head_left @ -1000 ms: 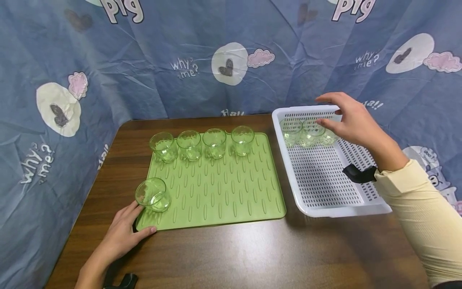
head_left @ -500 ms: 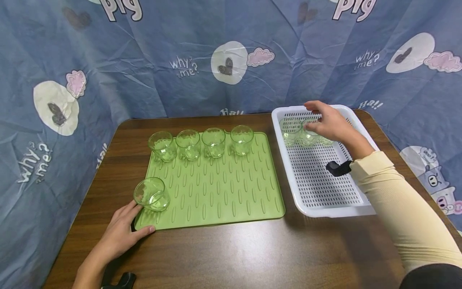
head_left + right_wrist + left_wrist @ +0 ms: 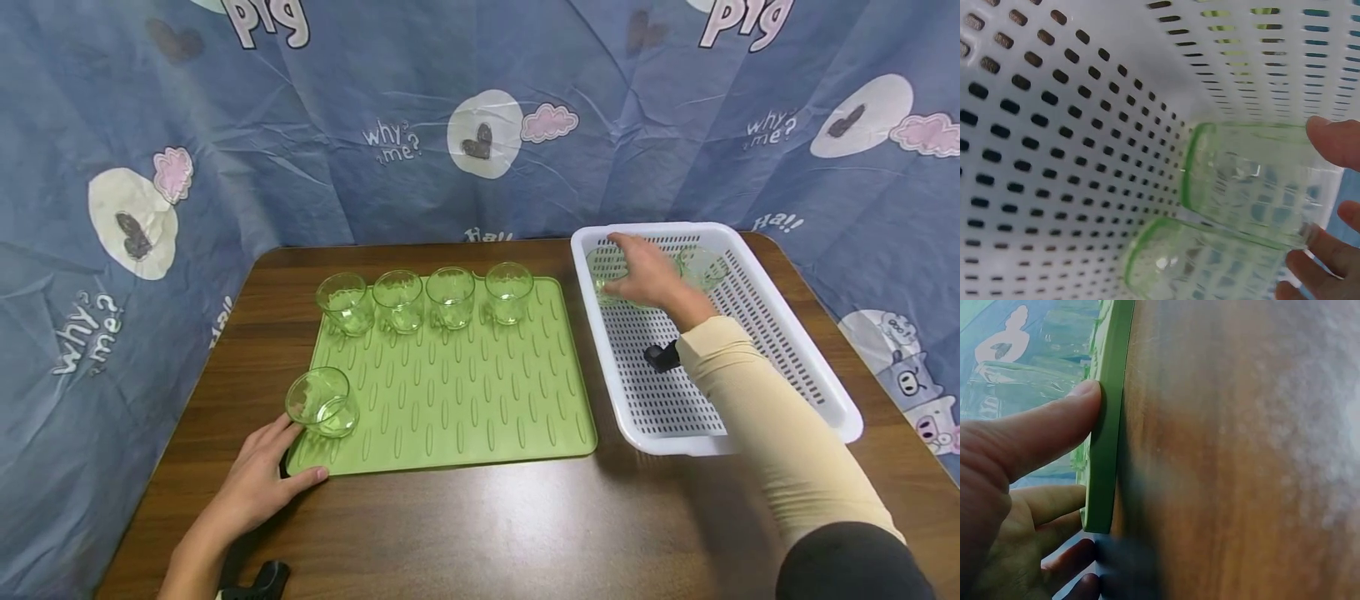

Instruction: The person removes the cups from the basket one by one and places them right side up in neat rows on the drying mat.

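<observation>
Glass (image 3: 1250, 178) in basket (image 3: 817, 387) — right hand (image 3: 651, 271) straddling it — left hand (image 3: 258, 475) well apart.

The pale green mat (image 3: 450, 400), patterned with slim raised ovals, lies flat to the right of the left hand (image 3: 258, 471), whose thumb touches its near edge. Just beyond that hand's fingers, one clear, green-tinted glass (image 3: 330, 408) stands mouth up, narrowing toward its base. Farther out from the left hand, four matching glasses (image 3: 452, 300) stand upright in a close row along the mat's far edge. The white perforated basket (image 3: 652, 400) lies under the right hand (image 3: 651, 271). Inside, a first glass (image 3: 1247, 178) stands between that hand's thumb and fingers, a second glass (image 3: 1197, 262) is just beside it, mostly covered by the hand from above, and a third glass (image 3: 705, 271) is to the hand's right
</observation>
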Tool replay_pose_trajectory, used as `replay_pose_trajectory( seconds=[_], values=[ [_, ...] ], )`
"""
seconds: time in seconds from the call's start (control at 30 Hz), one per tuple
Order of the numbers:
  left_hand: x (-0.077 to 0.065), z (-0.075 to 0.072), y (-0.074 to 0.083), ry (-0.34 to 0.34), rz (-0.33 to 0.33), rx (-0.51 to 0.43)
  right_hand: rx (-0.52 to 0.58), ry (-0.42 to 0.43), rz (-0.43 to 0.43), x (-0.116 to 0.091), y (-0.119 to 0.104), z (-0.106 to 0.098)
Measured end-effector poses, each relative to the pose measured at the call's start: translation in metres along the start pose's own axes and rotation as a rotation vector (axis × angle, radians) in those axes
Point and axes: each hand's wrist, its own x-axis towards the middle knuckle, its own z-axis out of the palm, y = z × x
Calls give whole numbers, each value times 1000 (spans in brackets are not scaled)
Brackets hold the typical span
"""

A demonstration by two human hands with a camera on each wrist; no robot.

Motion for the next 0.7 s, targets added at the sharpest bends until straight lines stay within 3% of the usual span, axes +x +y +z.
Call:
replay_pose_trajectory(
  seconds=[0.7],
  values=[
    [0, -1, 3, 3, 0, 11, 53, 7, 139, 0, 9, 6]
  ],
)
